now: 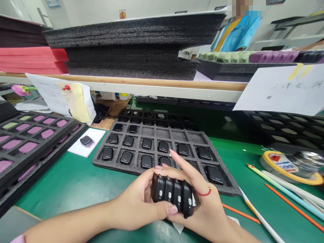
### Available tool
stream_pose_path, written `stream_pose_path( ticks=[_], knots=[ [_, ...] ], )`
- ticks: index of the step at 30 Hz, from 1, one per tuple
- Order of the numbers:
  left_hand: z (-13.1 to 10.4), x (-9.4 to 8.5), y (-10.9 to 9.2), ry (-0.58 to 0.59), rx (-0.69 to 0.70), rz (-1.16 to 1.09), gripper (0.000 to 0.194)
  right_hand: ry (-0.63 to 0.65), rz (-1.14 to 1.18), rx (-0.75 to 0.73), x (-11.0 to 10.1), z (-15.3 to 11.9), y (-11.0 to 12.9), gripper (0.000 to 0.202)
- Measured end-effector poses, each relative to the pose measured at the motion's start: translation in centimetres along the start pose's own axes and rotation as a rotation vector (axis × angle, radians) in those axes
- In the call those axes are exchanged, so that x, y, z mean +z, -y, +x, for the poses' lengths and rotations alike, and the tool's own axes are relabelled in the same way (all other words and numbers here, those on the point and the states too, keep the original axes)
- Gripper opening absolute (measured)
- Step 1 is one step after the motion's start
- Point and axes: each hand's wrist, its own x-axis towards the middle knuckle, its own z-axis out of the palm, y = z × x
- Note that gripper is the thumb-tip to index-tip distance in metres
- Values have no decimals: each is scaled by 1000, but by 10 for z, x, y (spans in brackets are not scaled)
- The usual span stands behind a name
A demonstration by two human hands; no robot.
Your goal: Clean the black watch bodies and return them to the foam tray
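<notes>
at lower centre, the left hand (139,200) and right hand (209,211) cup together, fingers gripping four black smartwatch cases (174,194), right index finger extended.

Yellow tape roll (283,165), red foam sheets (31,60), pink flower (19,89)

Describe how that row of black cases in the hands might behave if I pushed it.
The row of black cases looks stiff, given its crisp, unbent edges. The cases could slide apart, as they sit side by side with no visible band. Tipping seems unlikely with the left hand and right hand around it.
</notes>
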Motion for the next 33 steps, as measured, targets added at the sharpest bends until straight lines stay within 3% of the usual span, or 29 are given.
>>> stream_pose_path(
  ticks=[8,14,20,33],
  knots=[
    [0,0,0,23,-88,-72,62,8,38,60,0,0,2,99],
    [0,-2,-1,-24,-34,-29,38,11,-8,19,1,1,2,93],
    [1,0,1,14,-65,-84,55,34,39,45,-2,1,-2,100],
    [0,0,-1,5,-70,-30,57,44,109,29,-1,-1,-6,102]
  ],
)
